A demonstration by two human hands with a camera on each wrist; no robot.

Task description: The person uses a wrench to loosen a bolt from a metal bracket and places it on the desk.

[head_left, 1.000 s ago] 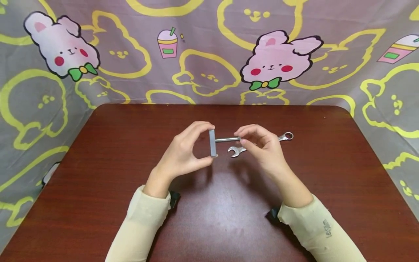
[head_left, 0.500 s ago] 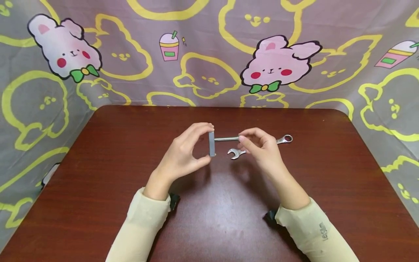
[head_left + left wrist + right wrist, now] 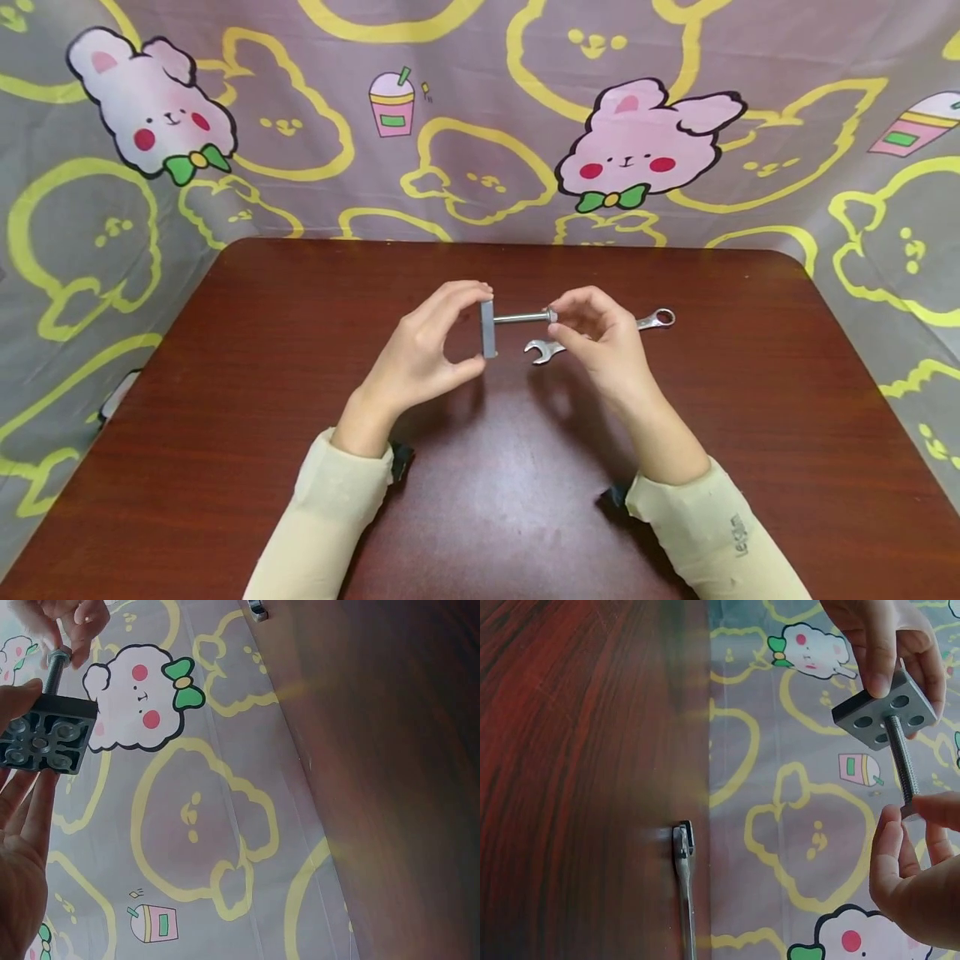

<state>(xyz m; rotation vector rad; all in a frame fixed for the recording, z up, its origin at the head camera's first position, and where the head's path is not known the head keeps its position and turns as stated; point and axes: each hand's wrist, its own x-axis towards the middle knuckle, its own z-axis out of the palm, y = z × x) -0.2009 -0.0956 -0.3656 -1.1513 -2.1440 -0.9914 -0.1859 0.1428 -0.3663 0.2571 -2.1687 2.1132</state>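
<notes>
My left hand (image 3: 420,337) holds a small grey square block (image 3: 487,329) on edge, thumb below and fingers above, over the table. Four round holes show in the block's face in the right wrist view, and its ribbed back in the left wrist view. From the middle of that face a threaded metal bolt (image 3: 902,765) sticks out to the right. At its outer end sits a hexagonal piece (image 3: 59,655), which the thumb and fingertips of my right hand (image 3: 600,333) pinch. Behind the right hand a combination wrench (image 3: 543,347) lies on the table, its middle hidden.
The dark red-brown wooden table (image 3: 262,417) reaches to a cloth backdrop (image 3: 480,83) printed with rabbits and yellow outlines, which surrounds its back and sides. In the right wrist view the wrench (image 3: 683,870) lies near the table's edge.
My right thumb and fingertips have shifted around the bolt's end, and its hexagonal piece now shows between them. The left hand and the block stay nearly in place; the wrench lies as before.
</notes>
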